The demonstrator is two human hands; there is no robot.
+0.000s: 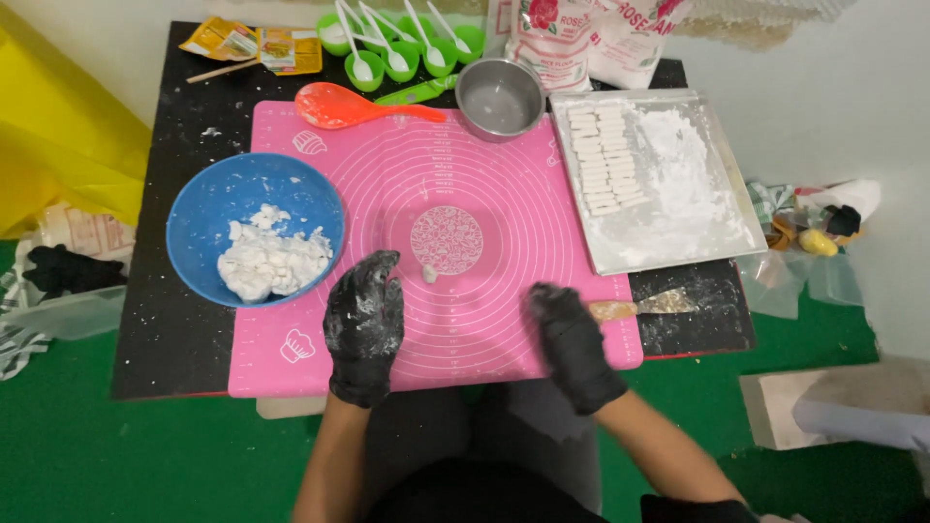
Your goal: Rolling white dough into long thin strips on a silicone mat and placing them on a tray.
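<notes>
On the pink mat (pixel 504 174), my left hand (pixel 363 324) lies flat, fingers spread, beside a small dough piece (pixel 429 274). Right hand (pixel 572 339) loosely curled, holding nothing that I can see. Floured tray (pixel 746 194) holds two rows of cut dough sticks (pixel 605 160); blue bowl (pixel 199 208) has plenty of dough (pixel 271 260) left, so perhaps halfway.

**Layout on the tabletop**

A mat (pixel 484 194) is spread on the tabletop (pixel 165 349). A bowl (pixel 194 208) of dough is set at its left edge, a tray (pixel 717 242) to its right, a pot (pixel 500 97) and spoon (pixel 339 105) behind. A dough lump (pixel 429 274) lies near the mat's centre.
</notes>
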